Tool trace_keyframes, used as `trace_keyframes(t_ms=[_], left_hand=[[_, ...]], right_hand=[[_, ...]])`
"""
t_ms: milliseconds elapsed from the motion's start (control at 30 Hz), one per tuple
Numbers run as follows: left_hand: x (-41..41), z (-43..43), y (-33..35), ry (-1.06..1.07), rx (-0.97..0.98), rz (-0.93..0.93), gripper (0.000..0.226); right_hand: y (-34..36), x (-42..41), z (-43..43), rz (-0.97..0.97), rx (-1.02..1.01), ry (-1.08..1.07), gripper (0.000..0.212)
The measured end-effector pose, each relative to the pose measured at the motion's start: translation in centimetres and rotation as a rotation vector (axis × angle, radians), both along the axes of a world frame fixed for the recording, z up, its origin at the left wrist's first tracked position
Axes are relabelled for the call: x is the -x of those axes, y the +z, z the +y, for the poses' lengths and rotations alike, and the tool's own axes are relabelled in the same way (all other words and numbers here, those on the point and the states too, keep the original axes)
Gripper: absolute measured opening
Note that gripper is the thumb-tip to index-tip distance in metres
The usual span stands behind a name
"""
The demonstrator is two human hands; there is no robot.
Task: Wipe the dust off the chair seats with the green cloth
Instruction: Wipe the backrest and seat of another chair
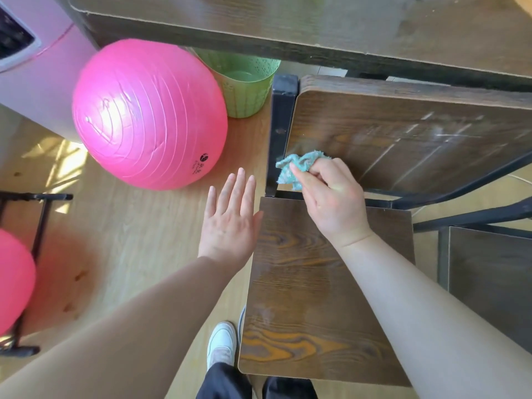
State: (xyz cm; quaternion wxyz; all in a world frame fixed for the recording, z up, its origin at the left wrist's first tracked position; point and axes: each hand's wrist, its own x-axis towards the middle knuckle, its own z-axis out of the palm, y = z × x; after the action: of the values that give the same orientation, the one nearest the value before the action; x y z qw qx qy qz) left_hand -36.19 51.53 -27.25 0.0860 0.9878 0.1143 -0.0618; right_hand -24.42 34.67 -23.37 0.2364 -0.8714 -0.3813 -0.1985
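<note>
A dark wood-grain chair seat (403,139) sits partly under the table, with pale dusty streaks on its right half. My right hand (331,200) grips a crumpled green cloth (296,168) at the seat's near left corner, by the black frame post (280,131). Closer to me is the chair's wooden backrest panel (311,298), seen from above. My left hand (230,220) hovers flat with straight fingers over the floor, just left of that panel, holding nothing.
A large pink exercise ball (149,113) rests on the wood floor at the left, with a green bin (244,82) behind it. A dark table edge (288,36) overhangs the seat. A second chair (489,283) stands at right. Another pink ball (14,277) is at far left.
</note>
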Motion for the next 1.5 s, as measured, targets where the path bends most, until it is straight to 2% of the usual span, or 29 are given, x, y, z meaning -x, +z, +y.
trace_keyframes(t_ms=[200,300,500,667,867,967,1167,1300,1433,1500], left_hand=[[1.3,-0.3,-0.5,0.008,0.024,0.032,0.064],[2.0,-0.5,-0.2,0.006,0.03,0.043,0.064],[3.1,-0.9,0.8,-0.016,0.019,0.018,0.063],[2.7,-1.6,2.2,-0.064,-0.015,-0.035,0.063],[0.0,-3.1,4.9,-0.129,-0.035,-0.123,0.061],[-1.1,-3.8,5.6,-0.127,-0.053,-0.12,0.061],[-1.6,-4.9,4.9,-0.123,-0.089,-0.133,0.059],[-0.7,-5.4,3.2,-0.134,-0.105,-0.103,0.062],[-0.1,-5.9,1.9,-0.116,-0.106,-0.08,0.064],[0.2,-6.1,1.3,-0.106,-0.102,-0.073,0.065]], right_hand=[[-2.8,1.0,0.0,0.169,0.079,-0.058,0.02],[-3.7,1.4,0.3,0.339,0.098,-0.135,0.035],[-3.8,3.1,0.2,0.493,0.064,-0.219,0.023],[0.0,4.4,-1.2,0.307,-0.059,-0.202,0.027],[7.1,1.7,-3.7,0.085,-0.151,-0.18,0.036],[9.7,-1.1,-4.5,-0.038,-0.186,-0.195,0.029],[10.1,-3.7,-4.9,-0.182,-0.125,-0.151,0.027],[8.4,-3.6,-5.0,-0.186,-0.141,-0.137,0.026],[3.8,-2.5,-5.9,-0.06,0.005,-0.062,0.025],[1.6,-2.0,-6.8,0.015,0.077,-0.03,0.032]])
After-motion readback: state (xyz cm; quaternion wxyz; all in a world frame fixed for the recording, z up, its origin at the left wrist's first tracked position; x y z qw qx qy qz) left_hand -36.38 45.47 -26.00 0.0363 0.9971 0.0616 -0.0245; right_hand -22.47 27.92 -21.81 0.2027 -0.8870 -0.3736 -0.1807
